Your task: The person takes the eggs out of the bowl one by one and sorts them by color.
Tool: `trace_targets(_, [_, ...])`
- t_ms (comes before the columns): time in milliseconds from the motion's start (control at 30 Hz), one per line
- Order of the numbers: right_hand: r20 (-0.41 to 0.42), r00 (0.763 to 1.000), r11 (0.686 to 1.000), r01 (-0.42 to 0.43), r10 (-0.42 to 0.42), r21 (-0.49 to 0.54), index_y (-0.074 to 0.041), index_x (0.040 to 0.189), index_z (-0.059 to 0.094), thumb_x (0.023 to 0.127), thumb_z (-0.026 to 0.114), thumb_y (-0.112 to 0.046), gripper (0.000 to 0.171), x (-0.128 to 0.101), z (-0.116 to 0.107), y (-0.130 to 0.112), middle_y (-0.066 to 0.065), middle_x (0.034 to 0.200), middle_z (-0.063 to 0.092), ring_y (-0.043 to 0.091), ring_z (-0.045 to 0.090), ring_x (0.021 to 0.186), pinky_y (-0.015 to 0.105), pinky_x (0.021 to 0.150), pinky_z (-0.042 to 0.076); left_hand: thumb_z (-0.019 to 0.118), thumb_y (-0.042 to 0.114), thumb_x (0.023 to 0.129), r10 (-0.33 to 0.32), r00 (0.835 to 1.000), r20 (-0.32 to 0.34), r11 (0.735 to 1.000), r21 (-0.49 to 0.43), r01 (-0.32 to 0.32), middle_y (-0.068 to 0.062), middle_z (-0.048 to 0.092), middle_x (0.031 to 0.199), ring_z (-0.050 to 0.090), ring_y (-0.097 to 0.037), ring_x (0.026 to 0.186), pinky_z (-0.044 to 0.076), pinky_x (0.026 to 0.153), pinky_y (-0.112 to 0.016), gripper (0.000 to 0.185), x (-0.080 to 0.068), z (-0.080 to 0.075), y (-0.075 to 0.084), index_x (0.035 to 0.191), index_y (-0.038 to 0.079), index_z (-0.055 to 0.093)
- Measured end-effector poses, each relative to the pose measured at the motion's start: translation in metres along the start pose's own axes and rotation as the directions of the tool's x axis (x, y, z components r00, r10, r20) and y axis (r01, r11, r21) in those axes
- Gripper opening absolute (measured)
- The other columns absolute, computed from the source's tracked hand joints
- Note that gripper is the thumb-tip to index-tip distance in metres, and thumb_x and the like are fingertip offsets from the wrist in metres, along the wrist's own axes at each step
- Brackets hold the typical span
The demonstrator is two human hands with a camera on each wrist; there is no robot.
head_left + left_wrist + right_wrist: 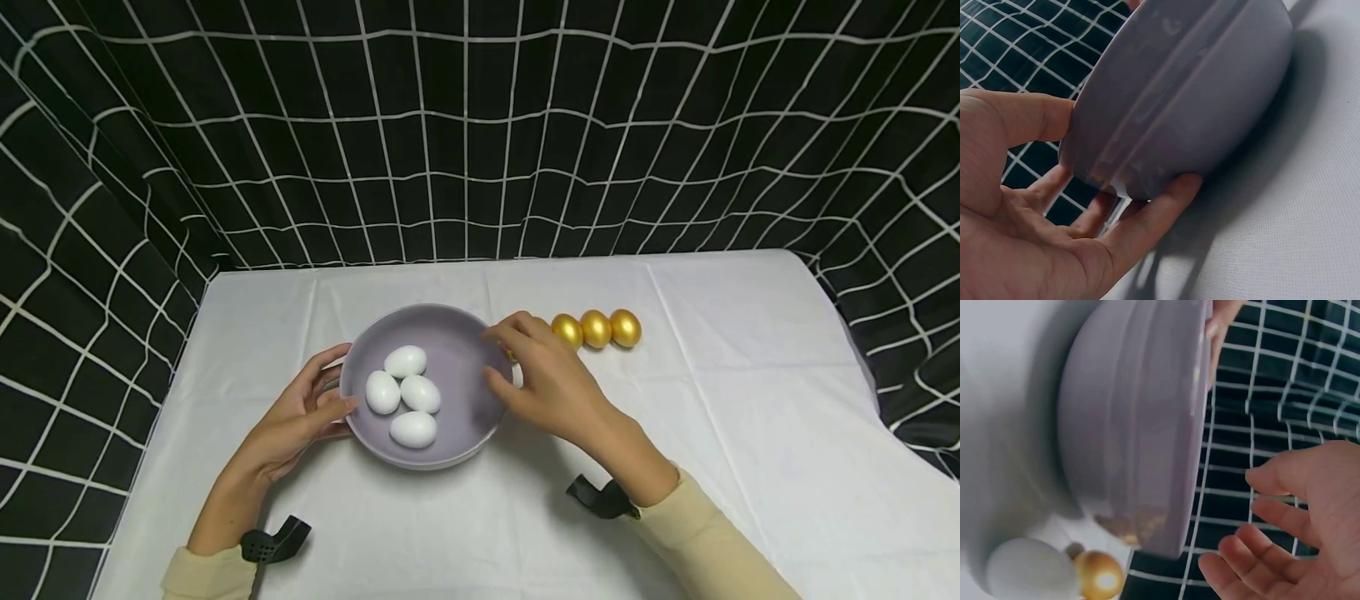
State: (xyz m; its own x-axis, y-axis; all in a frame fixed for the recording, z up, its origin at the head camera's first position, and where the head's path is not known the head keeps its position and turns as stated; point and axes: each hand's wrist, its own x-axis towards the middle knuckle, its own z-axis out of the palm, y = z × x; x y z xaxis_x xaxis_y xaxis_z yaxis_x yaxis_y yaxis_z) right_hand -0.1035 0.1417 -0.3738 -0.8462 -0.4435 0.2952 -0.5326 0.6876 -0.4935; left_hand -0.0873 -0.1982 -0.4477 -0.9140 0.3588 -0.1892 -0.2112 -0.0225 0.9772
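A grey-purple bowl stands on the white tablecloth and holds several white eggs. My left hand grips its left rim, thumb on the edge and fingers curled under the side, as the left wrist view shows with the hand on the bowl. At the right rim my right hand hovers with relaxed, spread fingers; the right wrist view shows that hand apart from the bowl. Three gold eggs lie in a row just right of it.
Beside the bowl's base the right wrist view shows another gold egg and a pale egg. A black curtain with a white grid closes in the table on three sides. The table's right edge drops off.
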Motion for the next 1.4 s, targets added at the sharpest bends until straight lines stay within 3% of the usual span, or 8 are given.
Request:
trace_targets(133, [0.146,0.989,1.000,0.031,-0.031,-0.003,-0.010,0.130,0.070,0.094,0.073,-0.016,0.037,0.014,0.001,-0.009,0.010,0.125,0.068,0.026,0.067,0.107,0.042,0.094,0.057,0.064,0.000,0.101,0.000,1.000,-0.002,1.000,0.003,0.000,-0.026,0.031,0.165,0.065,-0.007,0.122,0.063,0.089,-0.038,0.079,0.000,0.001,-0.001,0.167,0.015,0.022])
trace_targets(300, [0.298,0.950,0.995,0.101,-0.096,0.000,-0.012,0.129,0.069,0.095,0.071,-0.015,0.034,0.032,0.009,-0.022,0.007,0.124,0.066,0.020,0.066,0.095,0.036,0.087,0.058,0.064,0.001,0.101,-0.012,1.000,-0.010,1.000,0.003,0.012,-0.024,0.032,0.165,0.065,-0.006,0.121,0.063,0.089,-0.037,0.079,0.001,0.001,-0.001,0.167,0.017,0.023])
trace_targets(467, [0.406,0.902,0.987,0.160,-0.145,-0.005,-0.010,0.125,0.071,0.095,0.070,-0.015,0.030,0.051,0.021,-0.032,0.010,0.118,0.069,0.016,0.060,0.083,0.032,0.079,0.054,0.065,0.002,0.101,-0.001,1.000,0.001,1.000,-0.009,0.001,-0.024,0.032,0.163,0.065,-0.006,0.121,0.063,0.089,-0.036,0.079,0.000,0.003,0.001,0.166,0.016,0.023])
trace_targets(633, [0.522,0.842,0.985,0.172,-0.137,-0.020,-0.010,0.127,0.071,0.095,0.071,-0.015,0.032,0.067,0.031,-0.038,0.012,0.119,0.071,0.019,0.063,0.089,0.035,0.084,0.055,0.065,0.003,0.102,-0.008,1.000,0.014,1.000,-0.010,0.009,-0.023,0.033,0.163,0.065,-0.006,0.122,0.063,0.089,-0.036,0.078,0.000,0.003,0.000,0.166,0.018,0.023])
trace_targets(767, [0.591,0.802,0.989,0.141,-0.081,-0.055,-0.011,0.127,0.072,0.096,0.072,-0.017,0.032,0.077,0.040,-0.043,0.010,0.118,0.070,0.021,0.063,0.094,0.037,0.088,0.054,0.065,0.004,0.102,-0.013,1.000,0.012,1.000,-0.006,0.013,-0.022,0.033,0.163,0.065,-0.007,0.121,0.063,0.088,-0.035,0.078,-0.001,0.001,0.000,0.166,0.020,0.023])
trace_targets(1033, [0.675,0.737,0.984,0.129,-0.011,-0.125,-0.011,0.123,0.073,0.096,0.074,-0.019,0.028,0.081,0.052,-0.048,0.007,0.117,0.070,0.019,0.063,0.102,0.035,0.092,0.054,0.065,0.005,0.103,-0.013,1.000,0.012,1.000,0.001,0.013,-0.023,0.031,0.164,0.064,-0.006,0.123,0.063,0.089,-0.036,0.078,-0.001,0.001,-0.001,0.167,0.020,0.022])
trace_targets(1400, [0.700,0.714,0.979,0.130,0.016,-0.155,-0.012,0.126,0.072,0.093,0.075,-0.011,0.033,0.080,0.058,-0.049,0.006,0.114,0.071,0.020,0.063,0.101,0.034,0.093,0.054,0.064,0.004,0.102,-0.009,1.000,0.022,1.000,-0.009,0.009,-0.026,0.030,0.165,0.063,-0.007,0.124,0.063,0.090,-0.038,0.079,0.000,0.000,-0.001,0.167,0.020,0.021])
